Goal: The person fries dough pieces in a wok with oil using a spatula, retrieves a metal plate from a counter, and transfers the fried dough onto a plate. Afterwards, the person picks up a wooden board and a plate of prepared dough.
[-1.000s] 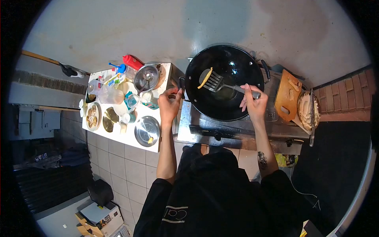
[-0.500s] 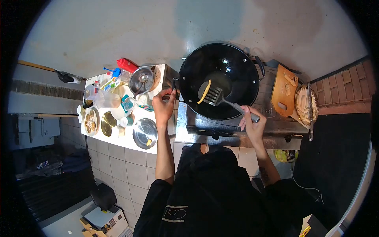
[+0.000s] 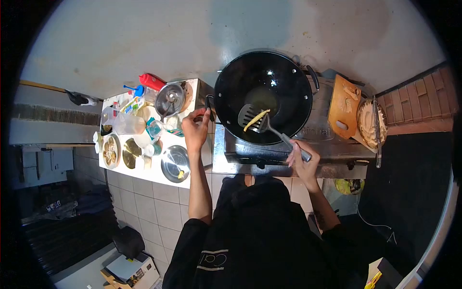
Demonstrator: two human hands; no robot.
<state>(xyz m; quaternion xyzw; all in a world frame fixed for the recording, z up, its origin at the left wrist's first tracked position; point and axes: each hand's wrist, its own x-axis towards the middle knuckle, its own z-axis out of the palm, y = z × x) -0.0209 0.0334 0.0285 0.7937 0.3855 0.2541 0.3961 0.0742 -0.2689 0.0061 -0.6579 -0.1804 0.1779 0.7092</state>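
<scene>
A large black wok (image 3: 288, 106) with a little oil at its bottom stands on the stove. My right hand (image 3: 304, 161) is closed round the grey handle of a slotted spatula (image 3: 276, 134), whose head is inside the wok. Across the slots lies a long yellow strip of fried food (image 3: 256, 120). At the wok's left side, my left hand (image 3: 196, 130) has its fingers pinched at the black loop handle (image 3: 210, 103); the exact grip is partly hidden.
Left of the stove (image 3: 240, 153), a white table (image 3: 139, 168) bears a steel plate (image 3: 175, 161), a metal bowl (image 3: 170, 98), a red bottle (image 3: 151, 82) and several containers. To the right lie a wooden cutting board (image 3: 342, 108) and a food-filled round dish (image 3: 370, 123).
The spatula has moved slightly left and towards me, with its head turned. The yellow strip now lies at a slant across its slots. My left hand stays by the wok handle.
</scene>
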